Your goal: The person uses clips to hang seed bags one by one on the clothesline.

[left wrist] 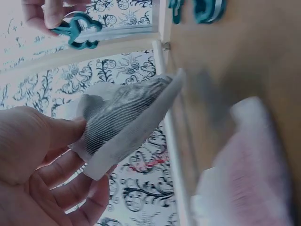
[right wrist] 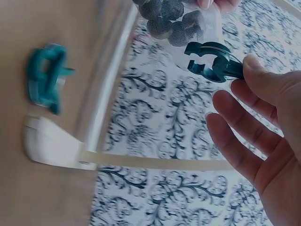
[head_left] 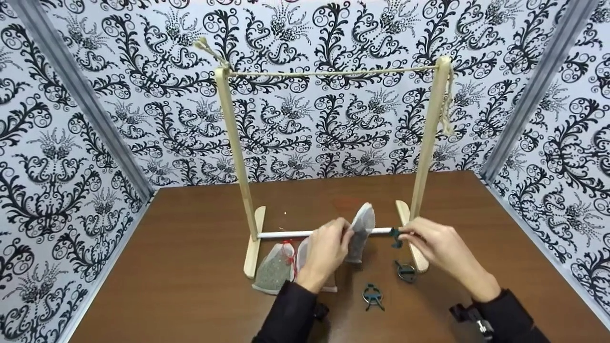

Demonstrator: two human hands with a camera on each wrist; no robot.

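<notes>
My left hand [head_left: 329, 247] pinches a white mesh bag [head_left: 362, 228] by its edge, above the table. Dark round lumps show through the mesh bag [right wrist: 174, 21] in the right wrist view. My right hand [head_left: 441, 240] pinches a dark green spring clip [right wrist: 211, 61] by its handles between thumb and forefinger. The clip's jaws point toward the bag, with a gap between them. Two more green clips lie on the table, one clip [head_left: 372, 296] in front and another clip [head_left: 406, 272] by the right foot of the wooden stand.
A wooden stand [head_left: 233, 143] has a rope [head_left: 329, 73] strung between its post tops and a white rod [head_left: 286, 234] low down. Another mesh bag [head_left: 274, 271] with a red tie lies on the table [head_left: 181, 267], and a further bag is partly behind my left hand.
</notes>
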